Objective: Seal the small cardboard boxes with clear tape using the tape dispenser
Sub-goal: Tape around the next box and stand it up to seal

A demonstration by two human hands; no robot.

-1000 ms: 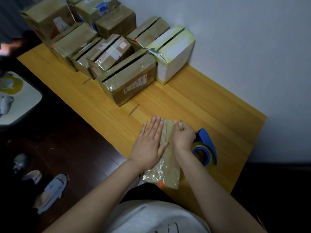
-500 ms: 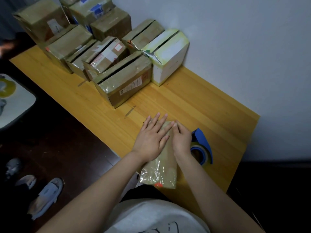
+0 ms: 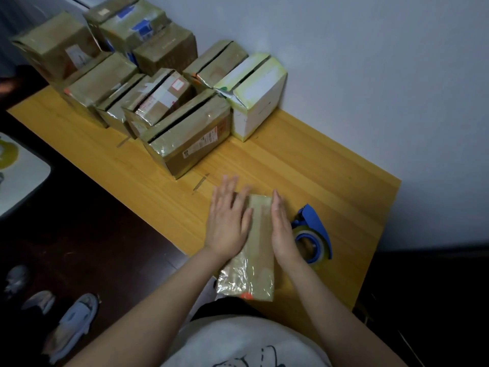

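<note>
Room, as I log it from the head view. One plain pale wall (image 3: 370,75), unmarked, behind and to the right of the table. One table (image 3: 317,168), yellow wood in long grained boards, set against that wall. Floor (image 3: 92,234): dark reddish-brown boards, slightly glossy, on the left. One white rounded-corner surface (image 3: 23,181) with a yellow-green mark at the left edge; I cannot tell what it is. Pale shoes (image 3: 74,321) on the floor, lower left. Light dim and even.

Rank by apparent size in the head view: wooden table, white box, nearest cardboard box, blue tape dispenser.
1. Wooden table
2. White box and nearest cardboard box: alike; the latter is nearer, so unranked
3. Blue tape dispenser
</note>
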